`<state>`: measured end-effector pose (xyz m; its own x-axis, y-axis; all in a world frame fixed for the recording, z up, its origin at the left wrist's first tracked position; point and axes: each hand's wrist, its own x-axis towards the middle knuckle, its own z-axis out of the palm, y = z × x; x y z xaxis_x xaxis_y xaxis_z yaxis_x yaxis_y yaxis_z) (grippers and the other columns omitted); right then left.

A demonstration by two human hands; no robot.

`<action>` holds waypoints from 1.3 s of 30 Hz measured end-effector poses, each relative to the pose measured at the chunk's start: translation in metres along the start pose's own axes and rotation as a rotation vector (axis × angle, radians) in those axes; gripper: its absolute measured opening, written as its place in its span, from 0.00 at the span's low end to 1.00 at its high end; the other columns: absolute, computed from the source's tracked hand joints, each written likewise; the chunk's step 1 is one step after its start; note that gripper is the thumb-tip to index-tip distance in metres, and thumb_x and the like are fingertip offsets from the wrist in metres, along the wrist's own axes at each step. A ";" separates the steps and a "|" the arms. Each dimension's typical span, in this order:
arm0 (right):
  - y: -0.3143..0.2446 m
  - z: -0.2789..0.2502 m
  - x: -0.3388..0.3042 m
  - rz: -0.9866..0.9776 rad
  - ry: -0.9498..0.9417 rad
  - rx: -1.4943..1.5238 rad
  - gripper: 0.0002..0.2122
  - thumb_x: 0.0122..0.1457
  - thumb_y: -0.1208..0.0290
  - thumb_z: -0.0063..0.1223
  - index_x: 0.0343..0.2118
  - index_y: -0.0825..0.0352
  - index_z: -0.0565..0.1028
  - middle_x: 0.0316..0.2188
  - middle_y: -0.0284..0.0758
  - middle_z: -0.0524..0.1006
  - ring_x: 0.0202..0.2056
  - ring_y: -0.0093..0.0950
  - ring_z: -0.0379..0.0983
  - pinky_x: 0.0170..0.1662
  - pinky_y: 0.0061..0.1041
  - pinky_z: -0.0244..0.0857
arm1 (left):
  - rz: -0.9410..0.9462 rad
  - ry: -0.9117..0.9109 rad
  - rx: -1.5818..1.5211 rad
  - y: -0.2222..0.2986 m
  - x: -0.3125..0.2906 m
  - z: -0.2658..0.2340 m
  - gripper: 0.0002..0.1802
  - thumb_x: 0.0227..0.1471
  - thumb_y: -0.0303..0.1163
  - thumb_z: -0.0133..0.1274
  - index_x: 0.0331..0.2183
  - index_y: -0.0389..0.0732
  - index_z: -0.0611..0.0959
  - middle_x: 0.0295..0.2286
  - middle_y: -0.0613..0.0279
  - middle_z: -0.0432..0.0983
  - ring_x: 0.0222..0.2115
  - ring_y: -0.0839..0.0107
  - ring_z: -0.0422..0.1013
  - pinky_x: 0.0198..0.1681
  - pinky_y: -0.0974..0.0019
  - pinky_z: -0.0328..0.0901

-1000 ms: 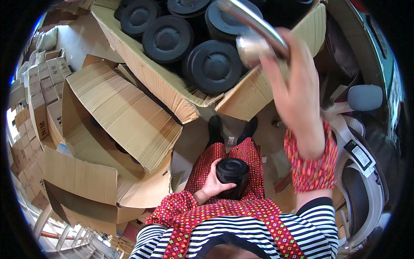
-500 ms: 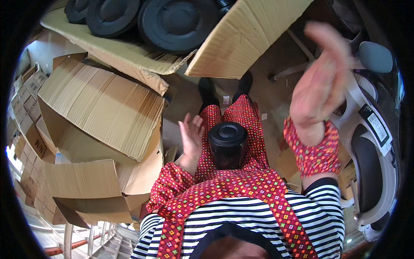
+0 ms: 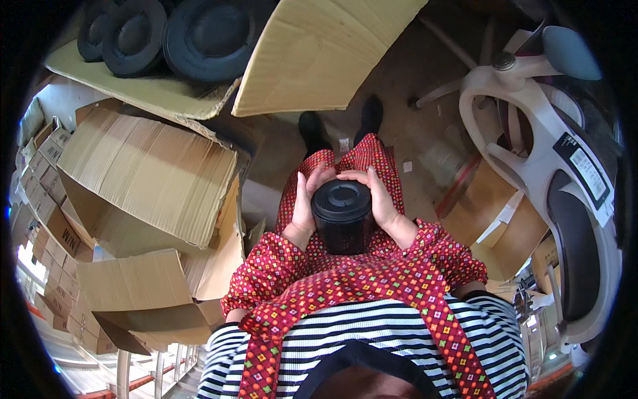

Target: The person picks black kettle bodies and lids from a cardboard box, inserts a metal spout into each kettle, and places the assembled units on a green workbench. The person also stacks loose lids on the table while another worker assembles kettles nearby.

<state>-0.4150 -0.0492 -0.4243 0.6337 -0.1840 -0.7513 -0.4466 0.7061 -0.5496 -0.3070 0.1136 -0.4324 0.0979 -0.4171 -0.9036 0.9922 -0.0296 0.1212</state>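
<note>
A black round canister (image 3: 341,223) with a ridged, ring-marked lid stands upright on my lap, over the red patterned cloth. My left hand (image 3: 305,207) wraps its left side, and my right hand (image 3: 383,203) presses the right side. The fingers of both hands curl round the far edge of the lid. Both sleeves carry red patterned covers. Ahead at the upper left, several similar black round pieces (image 3: 209,36) lie in an open cardboard box (image 3: 133,83).
Left of me is another open cardboard box (image 3: 149,173) with raised flaps. A long flap (image 3: 319,60) juts out above my feet. At right stand a pale grey chair frame (image 3: 478,100) and an open carton (image 3: 488,216). Stacked cartons (image 3: 50,179) line the far left.
My right hand has swung down from the upper right onto the canister's right side. My left hand has closed in from beside it to its left side. The view has shifted slightly.
</note>
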 end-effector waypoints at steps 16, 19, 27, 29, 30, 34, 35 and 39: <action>-0.206 0.003 -0.021 -0.009 -0.310 0.476 0.20 0.65 0.61 0.43 0.50 0.71 0.74 0.50 0.43 0.78 0.50 0.34 0.77 0.56 0.31 0.70 | 0.297 -0.016 0.380 0.115 -0.132 0.199 0.39 0.72 0.58 0.25 0.69 0.39 0.60 0.66 0.55 0.60 0.66 0.66 0.56 0.68 0.61 0.51; -0.253 0.014 -0.031 0.062 -0.549 0.642 0.20 0.63 0.60 0.44 0.50 0.71 0.74 0.52 0.47 0.77 0.49 0.40 0.77 0.56 0.36 0.71 | 0.320 -0.111 0.677 0.162 -0.196 0.236 0.38 0.72 0.58 0.26 0.68 0.41 0.64 0.57 0.62 0.70 0.55 0.70 0.65 0.57 0.65 0.58; -0.269 0.065 -0.080 -0.145 -0.526 0.501 0.17 0.66 0.67 0.41 0.43 0.74 0.79 0.44 0.39 0.79 0.48 0.32 0.75 0.56 0.28 0.67 | 0.348 -0.557 0.243 0.175 -0.231 0.263 0.36 0.70 0.55 0.36 0.59 0.32 0.76 0.53 0.51 0.74 0.56 0.62 0.69 0.64 0.59 0.59; -0.306 0.074 -0.110 -0.508 -0.235 -0.023 0.15 0.67 0.68 0.42 0.42 0.74 0.79 0.41 0.37 0.80 0.45 0.26 0.75 0.51 0.25 0.67 | 0.577 -0.721 0.370 0.183 -0.241 0.264 0.29 0.64 0.44 0.44 0.50 0.28 0.83 0.57 0.43 0.73 0.58 0.60 0.69 0.65 0.59 0.59; -0.320 0.079 -0.127 -0.600 -0.112 -0.214 0.16 0.69 0.66 0.40 0.42 0.74 0.79 0.40 0.36 0.81 0.43 0.24 0.74 0.49 0.24 0.66 | 0.544 -0.720 0.369 0.189 -0.249 0.263 0.28 0.63 0.43 0.44 0.48 0.28 0.83 0.56 0.43 0.73 0.57 0.60 0.70 0.64 0.58 0.60; -0.374 0.061 -0.176 -1.001 -0.036 -0.140 0.31 0.75 0.46 0.25 0.48 0.70 0.77 0.47 0.40 0.78 0.50 0.30 0.72 0.58 0.30 0.59 | 0.378 -0.653 0.210 0.201 -0.270 0.257 0.27 0.62 0.42 0.45 0.52 0.29 0.80 0.55 0.44 0.75 0.55 0.56 0.73 0.63 0.54 0.64; -0.391 0.058 -0.193 -1.078 -0.019 -0.088 0.31 0.75 0.46 0.25 0.49 0.69 0.77 0.49 0.39 0.78 0.52 0.30 0.71 0.59 0.31 0.59 | 0.384 -0.663 0.189 0.205 -0.277 0.255 0.27 0.63 0.41 0.44 0.54 0.30 0.79 0.54 0.45 0.76 0.55 0.56 0.73 0.63 0.53 0.64; -0.386 0.110 -0.204 -1.097 -0.004 -0.455 0.37 0.74 0.43 0.19 0.51 0.72 0.77 0.53 0.41 0.77 0.57 0.30 0.69 0.63 0.31 0.56 | 0.499 -0.618 0.289 0.213 -0.291 0.269 0.35 0.66 0.50 0.42 0.65 0.37 0.67 0.63 0.47 0.64 0.61 0.55 0.65 0.65 0.53 0.61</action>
<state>-0.3019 -0.2087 -0.0190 0.8193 -0.5363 0.2030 0.1540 -0.1353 -0.9788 -0.1445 -0.0156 -0.0331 0.3757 -0.8625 -0.3391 0.7768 0.0936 0.6227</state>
